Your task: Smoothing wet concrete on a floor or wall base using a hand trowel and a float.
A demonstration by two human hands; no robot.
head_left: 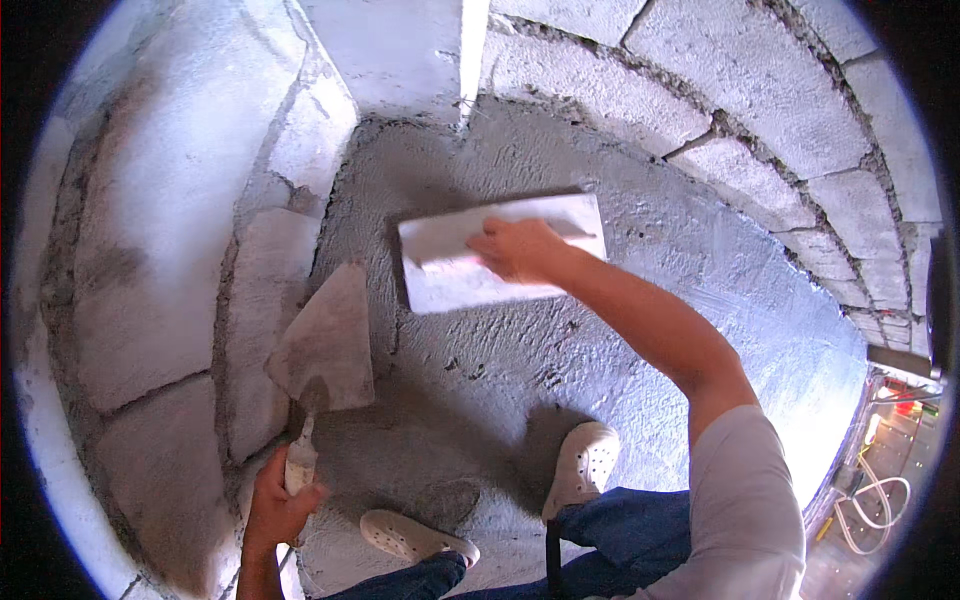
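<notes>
Block walls (pixel 750 95) flank the grey mortar floor (pixel 650 350). On that floor is the rectangular plastering float (pixel 475 287), long axis nearly left-to-right, directly under the right hand (pixel 525 250), which grips its handle. Leftward, the smaller pointed trowel (pixel 332 345) aims away from the person, handle clasped by the left hand (pixel 278 508), well apart from the float.

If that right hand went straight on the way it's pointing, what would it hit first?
The right hand would probably meet the left block wall, though the float it holds might brush the trowel first; depth is unclear.
</notes>
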